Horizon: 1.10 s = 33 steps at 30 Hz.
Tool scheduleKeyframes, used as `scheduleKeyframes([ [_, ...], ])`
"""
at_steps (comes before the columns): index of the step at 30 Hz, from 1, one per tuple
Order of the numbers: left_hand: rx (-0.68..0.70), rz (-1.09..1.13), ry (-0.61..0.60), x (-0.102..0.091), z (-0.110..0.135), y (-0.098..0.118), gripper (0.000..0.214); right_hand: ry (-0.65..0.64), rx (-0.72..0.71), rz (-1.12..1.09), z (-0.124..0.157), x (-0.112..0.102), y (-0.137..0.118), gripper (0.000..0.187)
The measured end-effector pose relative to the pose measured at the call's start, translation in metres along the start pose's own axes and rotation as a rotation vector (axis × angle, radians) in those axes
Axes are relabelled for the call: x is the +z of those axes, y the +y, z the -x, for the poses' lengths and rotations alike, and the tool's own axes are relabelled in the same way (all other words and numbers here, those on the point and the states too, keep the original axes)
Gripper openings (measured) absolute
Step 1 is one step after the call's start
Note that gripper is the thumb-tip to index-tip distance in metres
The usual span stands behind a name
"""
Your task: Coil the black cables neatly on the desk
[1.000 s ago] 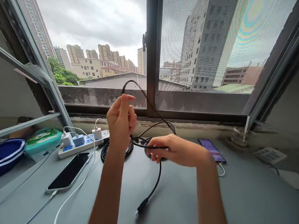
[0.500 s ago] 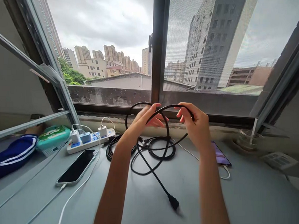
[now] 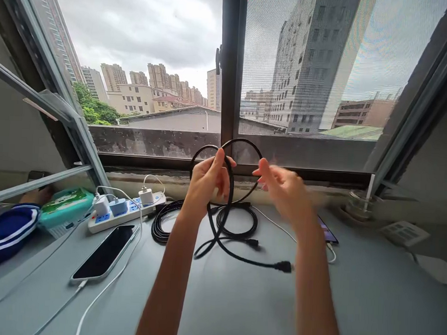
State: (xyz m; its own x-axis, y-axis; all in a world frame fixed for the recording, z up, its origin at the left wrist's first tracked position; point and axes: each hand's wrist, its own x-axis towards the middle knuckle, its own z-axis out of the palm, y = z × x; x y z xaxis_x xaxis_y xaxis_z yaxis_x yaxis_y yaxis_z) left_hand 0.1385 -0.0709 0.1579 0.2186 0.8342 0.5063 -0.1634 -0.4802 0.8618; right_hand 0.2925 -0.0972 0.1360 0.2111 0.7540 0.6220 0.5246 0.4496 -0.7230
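A black cable [image 3: 225,218] hangs in loose loops over the desk, with a metal-tipped black plug [image 3: 283,266] lying at its right end. My left hand [image 3: 210,181] is closed on the gathered loops, its thumb upright over them. At the right side of the upper loop is my right hand [image 3: 282,188], slightly blurred, with the cable running between its thumb and fingertips. A second black plug [image 3: 255,243] lies behind the first. Two coiled black cables rest farther back: one coil [image 3: 160,226] behind my left forearm, the other coil [image 3: 256,224] beyond the loops.
A white power strip [image 3: 121,214] with several chargers stands at the back left, near a phone [image 3: 104,254] on a white cable. Further left are a green wipes pack [image 3: 66,207] and a blue cloth item [image 3: 8,233]. Another phone [image 3: 327,230] and a glass jar [image 3: 359,204] lie right.
My left hand has closed round the loops, and a new loop has risen between my hands. The plug has swung right and up onto the farther desk. My view has shifted slightly right.
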Motion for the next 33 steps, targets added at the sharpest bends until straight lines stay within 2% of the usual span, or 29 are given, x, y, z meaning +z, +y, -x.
scheduleKeyframes([
  [2, 0.025, 0.007, 0.038, 0.004, 0.000, -0.001, 0.042, -0.282, 0.011, -0.063, 0.008, 0.000, -0.013, 0.049],
  [3, 0.035, -0.002, 0.045, 0.006, 0.000, -0.002, 0.043, -0.343, -0.002, -0.090, 0.011, 0.001, -0.019, 0.046],
  [5, 0.065, -0.050, 0.039, 0.009, 0.001, -0.003, 0.044, -0.332, -0.026, -0.128, 0.012, 0.004, -0.025, 0.036],
  [7, 0.114, -0.139, 0.062, 0.008, 0.000, -0.004, 0.045, -0.259, -0.019, -0.183, 0.009, 0.003, -0.023, 0.031],
  [9, 0.160, -0.197, 0.140, 0.002, -0.001, -0.004, 0.045, -0.186, 0.010, -0.269, 0.003, -0.003, -0.013, 0.030],
  [11, 0.178, -0.162, 0.238, -0.010, -0.003, -0.003, 0.046, -0.093, 0.046, -0.336, -0.006, -0.014, 0.004, 0.033],
  [17, 0.170, -0.002, 0.412, -0.052, -0.006, 0.009, 0.040, 0.406, 0.111, -0.237, -0.024, -0.055, 0.073, 0.037],
  [20, 0.141, 0.046, 0.542, -0.068, -0.007, 0.014, 0.039, 0.575, 0.130, -0.231, -0.025, -0.072, 0.102, 0.037],
  [24, 0.143, 0.041, 0.679, -0.084, -0.004, 0.015, 0.038, 0.779, 0.079, -0.189, -0.019, -0.093, 0.120, 0.029],
  [29, 0.202, -0.206, 0.771, -0.101, 0.005, 0.016, 0.023, 0.926, 0.110, -0.238, -0.009, -0.113, 0.122, 0.013],
  [31, 0.206, -0.230, 0.741, -0.101, 0.007, 0.017, 0.023, 0.919, 0.106, -0.236, -0.008, -0.113, 0.118, 0.011],
  [33, 0.196, -0.240, 0.661, -0.095, 0.007, 0.018, 0.025, 0.852, 0.074, -0.217, -0.010, -0.108, 0.111, 0.015],
])
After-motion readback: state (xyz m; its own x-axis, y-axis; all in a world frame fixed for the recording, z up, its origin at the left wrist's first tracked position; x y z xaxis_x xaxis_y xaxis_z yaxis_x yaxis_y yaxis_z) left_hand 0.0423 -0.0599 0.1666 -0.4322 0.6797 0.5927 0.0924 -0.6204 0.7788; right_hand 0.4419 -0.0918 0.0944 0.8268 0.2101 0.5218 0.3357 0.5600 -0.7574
